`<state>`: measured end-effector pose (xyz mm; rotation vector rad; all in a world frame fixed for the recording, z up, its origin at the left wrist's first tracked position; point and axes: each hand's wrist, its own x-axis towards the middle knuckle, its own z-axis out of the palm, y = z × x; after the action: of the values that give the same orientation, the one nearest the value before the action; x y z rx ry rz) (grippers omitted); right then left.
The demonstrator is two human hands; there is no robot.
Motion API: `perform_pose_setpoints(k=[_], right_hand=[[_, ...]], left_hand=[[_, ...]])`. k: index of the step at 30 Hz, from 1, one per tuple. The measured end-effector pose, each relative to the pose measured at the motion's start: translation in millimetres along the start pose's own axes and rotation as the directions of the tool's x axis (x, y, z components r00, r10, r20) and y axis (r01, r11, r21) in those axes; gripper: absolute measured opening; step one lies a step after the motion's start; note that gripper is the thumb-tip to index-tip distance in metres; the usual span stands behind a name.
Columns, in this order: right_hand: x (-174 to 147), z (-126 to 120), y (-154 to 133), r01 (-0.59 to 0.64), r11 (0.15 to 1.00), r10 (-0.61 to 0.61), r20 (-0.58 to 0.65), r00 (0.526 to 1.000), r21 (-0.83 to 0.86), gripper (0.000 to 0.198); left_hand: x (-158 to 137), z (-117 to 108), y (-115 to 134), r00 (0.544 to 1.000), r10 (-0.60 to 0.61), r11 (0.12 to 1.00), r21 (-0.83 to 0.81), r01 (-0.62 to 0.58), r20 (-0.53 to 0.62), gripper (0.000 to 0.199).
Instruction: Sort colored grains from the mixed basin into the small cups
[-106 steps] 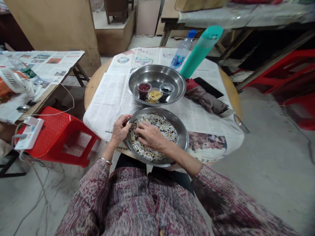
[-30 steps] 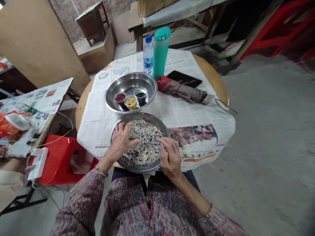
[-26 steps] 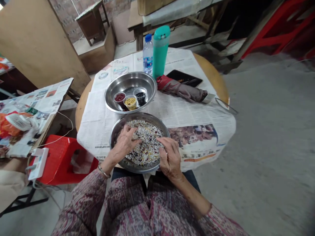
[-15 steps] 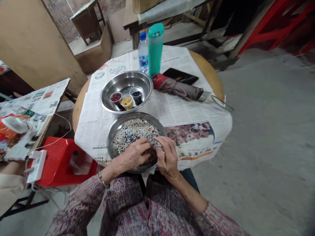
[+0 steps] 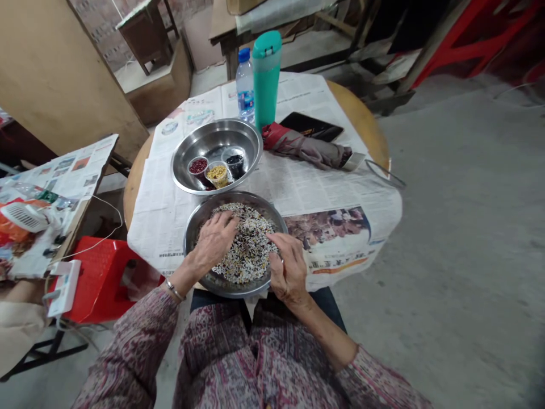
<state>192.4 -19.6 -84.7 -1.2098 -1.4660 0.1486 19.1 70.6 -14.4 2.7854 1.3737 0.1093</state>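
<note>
A steel basin (image 5: 200, 287) at the near edge of the table holds a mix of pale grains (image 5: 249, 250) with dark, yellow and red beans among them. Inside its left part, my left hand (image 5: 217, 236) lies palm down on the mix, fingers apart and tips partly sunk in the grains. At the right rim, my right hand (image 5: 290, 267) grips the basin, thumb and fingers curled about the edge. Just behind stands a second steel basin (image 5: 183, 142) with three clear cups: red beans (image 5: 198, 166), yellow kernels (image 5: 217, 173) and black beans (image 5: 234, 160).
Newspaper (image 5: 323, 193) covers the round table. At its back stand a water bottle (image 5: 244, 85) and a teal flask (image 5: 267, 82). A folded umbrella (image 5: 306, 149) lies by a dark flat item (image 5: 313, 126). A red stool (image 5: 100, 278) and another person's arm (image 5: 21, 307) are at left.
My left hand has moved left and away from me, from the basin's near right to its left side. The grains now spread nearer the front. My right hand stays at the rim.
</note>
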Motion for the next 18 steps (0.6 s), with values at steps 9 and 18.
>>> perform_pose_setpoints(k=[9, 18], right_hand=[[-1, -1, -1, -0.006, 1.0, 0.006, 0.013, 1.0, 0.003, 0.043], [-3, 1, 1, -0.007, 1.0, 0.007, 0.002, 1.0, 0.005, 0.041]], left_hand=[[-55, -8, 19, 0.986, 0.135, 0.941, -0.325, -0.098, 0.096, 0.045], [-7, 5, 14, 0.993, 0.116, 0.96, -0.257, -0.11, 0.01, 0.022]])
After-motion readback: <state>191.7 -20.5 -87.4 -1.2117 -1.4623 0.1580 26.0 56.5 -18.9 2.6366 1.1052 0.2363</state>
